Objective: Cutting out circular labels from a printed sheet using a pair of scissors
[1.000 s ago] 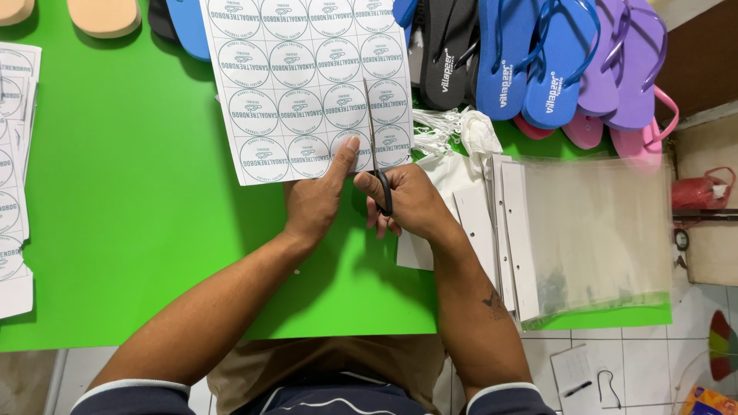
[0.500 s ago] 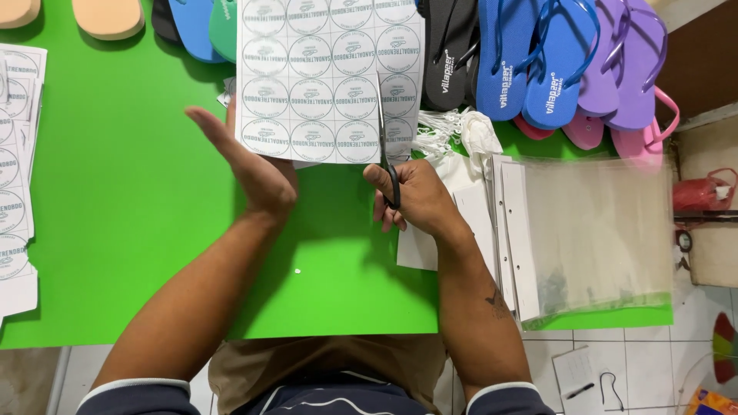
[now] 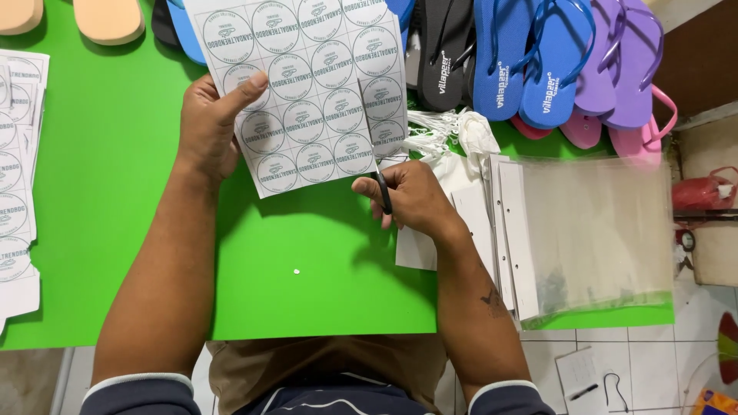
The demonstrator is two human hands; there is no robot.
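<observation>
A bright green table [image 3: 100, 230] carried flip-flops [image 3: 538, 61] along its far edge (blue, black, purple, pink), clear plastic bags [image 3: 600, 230] at right, and label sheets [image 3: 15, 177] at left.

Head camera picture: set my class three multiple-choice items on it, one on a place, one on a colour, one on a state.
1. Where do the clear plastic bags lie?
A. right of the right hand
B. under the label sheet
C. left of the left hand

2. What colour is the table top?
A. white
B. green
C. brown

3. What is the state of the label sheet?
A. rolled into a tube
B. crumpled into a ball
C. held by the left hand and partly cut

Key:
1 A: the bags lie beyond the right hand, which grips the scissors.
2 B: the bare surface is bright green.
3 C: the left hand pinches its edge, and a strip at its right side is slit.
</observation>
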